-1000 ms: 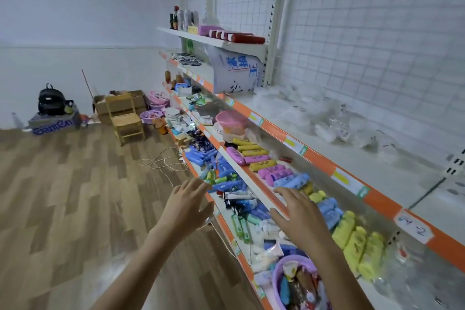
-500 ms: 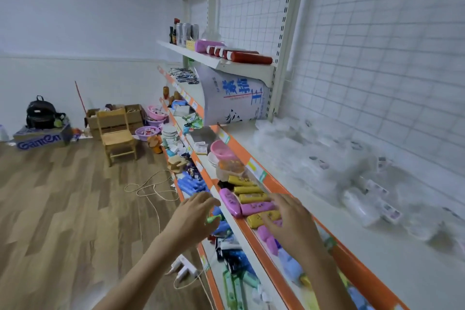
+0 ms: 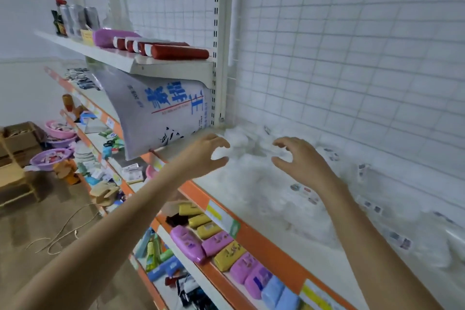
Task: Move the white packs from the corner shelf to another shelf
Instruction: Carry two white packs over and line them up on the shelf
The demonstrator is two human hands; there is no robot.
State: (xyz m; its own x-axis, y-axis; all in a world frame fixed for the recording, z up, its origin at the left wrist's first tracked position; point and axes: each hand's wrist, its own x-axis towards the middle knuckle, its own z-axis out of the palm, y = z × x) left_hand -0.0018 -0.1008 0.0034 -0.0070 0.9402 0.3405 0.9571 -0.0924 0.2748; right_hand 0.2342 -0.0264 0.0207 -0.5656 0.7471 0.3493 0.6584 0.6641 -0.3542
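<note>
Across the orange-edged shelf [image 3: 264, 241] the white packs [image 3: 254, 173] lie heaped beneath and between our left hand [image 3: 206, 156] and right hand [image 3: 299, 161], both spread wide and empty; they look light, soft and slippery, so we would scoop from the sides.

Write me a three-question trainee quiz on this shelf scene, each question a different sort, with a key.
1. True or false: the left hand already grips a clear white plastic pack.
2. What lies on the upper white metal shelf nearest the upright: A) dark red cylindrical tubes, B) yellow bars, C) a purple basin?
3. Fill in: the right hand hovers with its fingers ____.

Key: 1 false, it holds nothing; 2 A; 3 curved, apart.
</note>
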